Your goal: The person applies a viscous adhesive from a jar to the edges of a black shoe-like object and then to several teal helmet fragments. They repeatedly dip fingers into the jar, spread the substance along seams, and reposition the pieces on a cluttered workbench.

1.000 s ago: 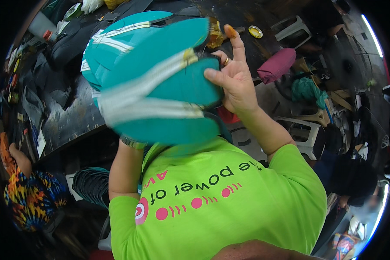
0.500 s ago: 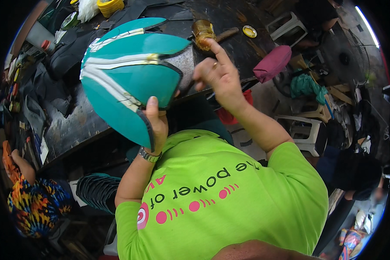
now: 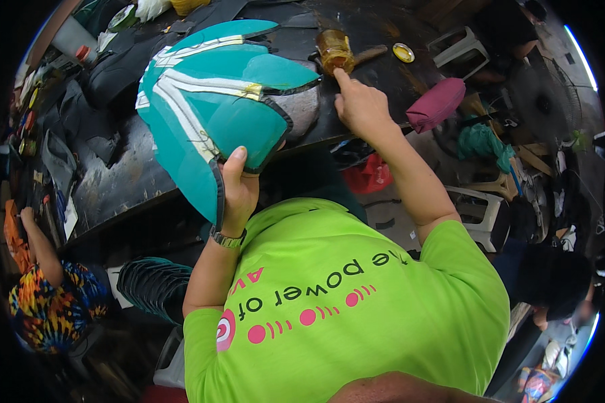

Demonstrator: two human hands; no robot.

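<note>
My left hand [image 3: 240, 191] grips the near edge of a teal panel piece [image 3: 238, 124], thumb on top and the other fingers hidden underneath. The piece has several pointed, petal-like lobes with dark edging, and white strips run along its gaps. Beyond its right side an amber-stained jar [image 3: 334, 46] lies tipped on the dark bench, its mouth toward me. My right hand [image 3: 364, 107] reaches to that mouth with the index finger stretched out, the tip at the opening or just inside. The other right fingers are curled and hold nothing I can see. A grey, rounded block [image 3: 301, 111] shows partly beneath the panel.
A stick-like handle [image 3: 371, 54] and a yellow-and-white lid [image 3: 403, 52] lie beside the jar. A maroon pouch [image 3: 435, 105] sits at the bench's right edge. Black sheet scraps [image 3: 114, 84] cover the left side. Another person in a multicoloured shirt [image 3: 57, 305] is at far left.
My right hand has moved from beside the panel to the jar's mouth, its index finger now at the opening. The panel stays in my left hand, turned slightly. The whole view has shifted a little.
</note>
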